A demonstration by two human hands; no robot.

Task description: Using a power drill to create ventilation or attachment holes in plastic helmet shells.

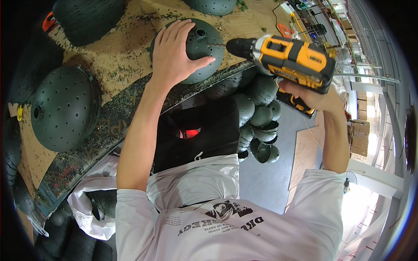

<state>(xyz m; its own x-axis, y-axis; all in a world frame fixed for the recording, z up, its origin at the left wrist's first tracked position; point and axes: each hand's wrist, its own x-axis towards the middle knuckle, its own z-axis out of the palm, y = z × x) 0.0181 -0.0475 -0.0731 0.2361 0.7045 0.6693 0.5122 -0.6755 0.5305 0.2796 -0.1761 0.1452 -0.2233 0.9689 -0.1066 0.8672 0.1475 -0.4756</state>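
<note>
Dome (199, 48) of smooth, dark green, plastic-looking stuff, pierced with small round holes and one larger collared opening, sits on the brown board (130, 48) close to the front edge of the bench (117, 111). The left hand (174, 54) lies over its curve—four fingers side by side, thumb stretched apart across the shell. The right hand (311, 98) has its fingers wrapped round the handle of a chunky yellow-and-black drill (296, 58); the trigger finger is partly hidden. Its thin drill bit (217, 45) points at the dome, though contact cannot be told. Gritty dark shavings roughen the board. Another pitted dome (65, 108) stands well apart at left, with board between. Beyond the bench edge—below the drill—round shells (261, 115) crowd together beside smooth grey floor (270, 174).
</note>
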